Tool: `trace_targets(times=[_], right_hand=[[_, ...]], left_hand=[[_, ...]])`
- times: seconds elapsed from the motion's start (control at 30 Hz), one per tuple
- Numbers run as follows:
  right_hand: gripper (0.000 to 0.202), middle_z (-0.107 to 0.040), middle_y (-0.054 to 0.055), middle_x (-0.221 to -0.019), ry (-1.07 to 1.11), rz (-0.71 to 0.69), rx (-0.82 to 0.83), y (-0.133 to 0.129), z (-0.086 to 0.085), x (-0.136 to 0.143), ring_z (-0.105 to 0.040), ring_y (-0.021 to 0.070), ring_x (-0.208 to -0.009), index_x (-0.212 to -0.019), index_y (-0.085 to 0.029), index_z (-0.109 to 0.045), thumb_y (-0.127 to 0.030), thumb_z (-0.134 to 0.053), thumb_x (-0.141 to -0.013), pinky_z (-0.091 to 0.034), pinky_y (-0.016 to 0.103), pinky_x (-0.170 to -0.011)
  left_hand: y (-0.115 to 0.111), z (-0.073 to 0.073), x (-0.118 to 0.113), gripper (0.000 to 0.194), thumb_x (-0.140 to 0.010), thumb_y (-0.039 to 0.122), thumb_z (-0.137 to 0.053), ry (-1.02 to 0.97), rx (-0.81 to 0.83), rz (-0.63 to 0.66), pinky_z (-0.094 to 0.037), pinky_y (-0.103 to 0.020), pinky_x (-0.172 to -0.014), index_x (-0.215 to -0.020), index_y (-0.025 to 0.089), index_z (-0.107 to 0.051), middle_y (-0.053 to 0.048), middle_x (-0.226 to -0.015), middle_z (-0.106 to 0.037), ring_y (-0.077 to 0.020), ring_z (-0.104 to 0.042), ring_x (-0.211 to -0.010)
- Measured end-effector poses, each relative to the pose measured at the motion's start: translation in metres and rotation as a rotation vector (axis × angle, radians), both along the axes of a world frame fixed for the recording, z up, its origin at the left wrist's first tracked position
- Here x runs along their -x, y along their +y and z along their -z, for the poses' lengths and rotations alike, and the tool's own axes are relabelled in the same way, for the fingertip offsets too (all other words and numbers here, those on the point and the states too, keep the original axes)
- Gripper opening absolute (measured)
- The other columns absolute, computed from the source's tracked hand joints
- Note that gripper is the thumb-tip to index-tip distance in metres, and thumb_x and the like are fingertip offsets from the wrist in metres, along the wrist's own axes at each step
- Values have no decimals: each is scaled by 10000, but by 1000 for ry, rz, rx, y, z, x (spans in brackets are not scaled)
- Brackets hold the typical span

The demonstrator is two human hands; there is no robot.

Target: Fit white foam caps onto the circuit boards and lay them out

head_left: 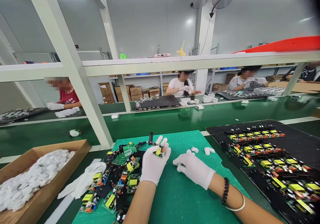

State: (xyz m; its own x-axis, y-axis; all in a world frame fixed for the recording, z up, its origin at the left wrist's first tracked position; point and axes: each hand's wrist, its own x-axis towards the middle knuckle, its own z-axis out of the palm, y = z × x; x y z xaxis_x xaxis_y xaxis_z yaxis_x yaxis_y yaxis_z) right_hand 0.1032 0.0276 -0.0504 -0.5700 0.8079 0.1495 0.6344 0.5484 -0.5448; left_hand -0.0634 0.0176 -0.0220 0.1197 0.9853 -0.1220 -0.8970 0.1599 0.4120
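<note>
My left hand [154,162], in a white glove, is closed around a small circuit board [160,150] with yellow and orange parts, held above the green mat [175,197]. My right hand [193,169], gloved too, is curled low over the mat with thumb and fingers drawn together; what they hold, if anything, is hidden. Just beyond its knuckles lie small white pieces [195,149], and another white piece [209,150] sits farther right. Beside my left wrist spreads a heap of loose circuit boards [130,165] with black wires.
A cardboard box [81,147] of small white pieces stands at the left, near a crumpled white glove [86,177]. On the right, a black board [295,147] carries rows of circuit boards. A slanted white post [82,94] rises beyond the box. Several co-workers sit across the green conveyor belt [225,112].
</note>
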Motion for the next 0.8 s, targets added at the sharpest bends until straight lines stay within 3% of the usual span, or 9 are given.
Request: trace_targets(times=[0.23, 0.37, 0.53, 0.8], right_hand=[[267, -652, 35, -802, -164, 16, -63, 1, -1, 5, -550, 173, -734, -843, -203, -674, -135, -465, -694, -357, 248, -638], [301, -648, 10, -795, -150, 33, -122, -5, -5, 1, -544, 161, -713, -891, -235, -650, -141, -446, -691, -335, 241, -602], [301, -606, 18, -974, -90, -1, -224, -9, -7, -2, -522, 177, -829, -966, -242, -612, -199, -492, -693, -334, 257, -685], [149, -589, 17, -663, -346, 49, -212, -5, -7, -8, -492, 148, -627, -629, -185, -628, -208, -491, -682, -243, 260, -527]], left_hand=[[1, 0, -2, 528, -721, 99, -411, -8, -15, 25, -415, -371, -868, -1237, 212, -421, -105, -1206, -520, -182, -558, -976], [-1, -4, -5, 527, -723, 69, -399, 36, -7, 20, -420, -369, -871, -1224, 228, -436, -95, -1193, -534, -177, -561, -979], [-1, -6, -7, 534, -726, 43, -387, 58, 27, 4, -433, -353, -862, -1229, 217, -434, -103, -1187, -538, -179, -551, -1007], [2, -2, -3, 534, -728, 77, -421, -21, 5, 21, -429, -381, -868, -1248, 196, -417, -116, -1217, -514, -208, -537, -1021]])
